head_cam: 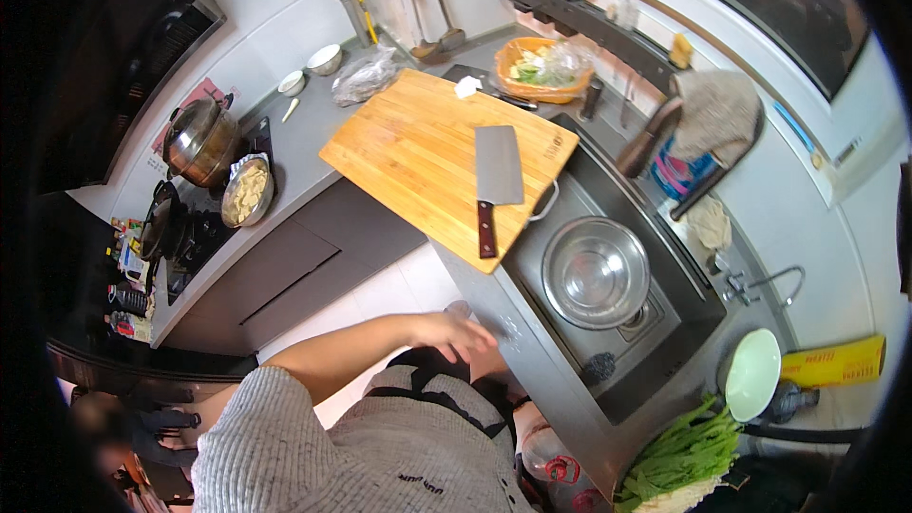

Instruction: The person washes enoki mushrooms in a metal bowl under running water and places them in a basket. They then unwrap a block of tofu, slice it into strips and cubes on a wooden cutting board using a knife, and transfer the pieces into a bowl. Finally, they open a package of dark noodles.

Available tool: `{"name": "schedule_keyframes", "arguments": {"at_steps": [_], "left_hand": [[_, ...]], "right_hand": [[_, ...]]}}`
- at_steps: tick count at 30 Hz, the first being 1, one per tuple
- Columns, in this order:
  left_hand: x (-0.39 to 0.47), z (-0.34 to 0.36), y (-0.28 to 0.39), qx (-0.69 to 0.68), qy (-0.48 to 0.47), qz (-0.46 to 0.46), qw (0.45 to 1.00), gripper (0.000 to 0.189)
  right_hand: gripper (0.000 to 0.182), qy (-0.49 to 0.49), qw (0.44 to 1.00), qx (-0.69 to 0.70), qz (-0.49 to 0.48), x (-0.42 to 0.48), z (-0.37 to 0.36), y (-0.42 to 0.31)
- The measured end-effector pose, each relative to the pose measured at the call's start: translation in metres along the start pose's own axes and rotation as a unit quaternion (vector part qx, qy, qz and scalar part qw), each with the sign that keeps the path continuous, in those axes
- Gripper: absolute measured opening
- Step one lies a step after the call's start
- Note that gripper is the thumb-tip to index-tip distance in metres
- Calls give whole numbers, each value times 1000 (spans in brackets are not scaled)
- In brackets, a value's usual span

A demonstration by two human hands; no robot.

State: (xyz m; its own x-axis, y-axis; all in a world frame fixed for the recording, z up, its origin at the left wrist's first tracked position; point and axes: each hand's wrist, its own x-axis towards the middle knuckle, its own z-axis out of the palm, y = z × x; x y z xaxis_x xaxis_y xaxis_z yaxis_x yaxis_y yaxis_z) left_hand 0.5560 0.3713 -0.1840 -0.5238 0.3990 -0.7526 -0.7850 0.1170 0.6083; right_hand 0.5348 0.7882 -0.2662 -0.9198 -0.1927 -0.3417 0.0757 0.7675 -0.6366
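My left hand (456,336) hangs over the near edge of the grey counter (499,328), fingers loosely apart and nothing in them. My right hand is out of view. Ahead, a bamboo cutting board (406,135) bridges the counter corner and overlaps the sink's end. On it rests a cleaver (500,164), its dark wooden handle pointing towards me. A stainless steel bowl (595,272) stands in the grey sink (563,349), beside a dark scouring pad (598,368).
Leafy greens (684,452) and a pale green bowl (753,375) sit right of the sink, near the faucet (741,288). An orange basket (545,89) holds vegetables. Leftward are a lidded pot (203,142) and a bowl of pale pieces (248,192). Another person (153,434) is at lower left.
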Motion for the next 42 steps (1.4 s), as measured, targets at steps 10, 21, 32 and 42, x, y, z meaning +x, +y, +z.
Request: {"name": "schedule_keyframes", "arguments": {"at_steps": [10, 21, 32, 42], "left_hand": [[-86, -386, 65, 37, 475, 254, 842, 21], [-71, -612, 141, 380, 648, 3, 660, 45], [-197, -571, 197, 9, 514, 517, 684, 15], [-162, -439, 164, 4, 412, 465, 783, 32]], "right_hand": [[43, -87, 989, 6, 116, 50, 94, -135], [46, -110, 940, 27, 322, -24, 92, -240], [24, 28, 997, 56, -50, 131, 55, -481], [28, 72, 946, 173, -264, 267, 166, -611]]}}
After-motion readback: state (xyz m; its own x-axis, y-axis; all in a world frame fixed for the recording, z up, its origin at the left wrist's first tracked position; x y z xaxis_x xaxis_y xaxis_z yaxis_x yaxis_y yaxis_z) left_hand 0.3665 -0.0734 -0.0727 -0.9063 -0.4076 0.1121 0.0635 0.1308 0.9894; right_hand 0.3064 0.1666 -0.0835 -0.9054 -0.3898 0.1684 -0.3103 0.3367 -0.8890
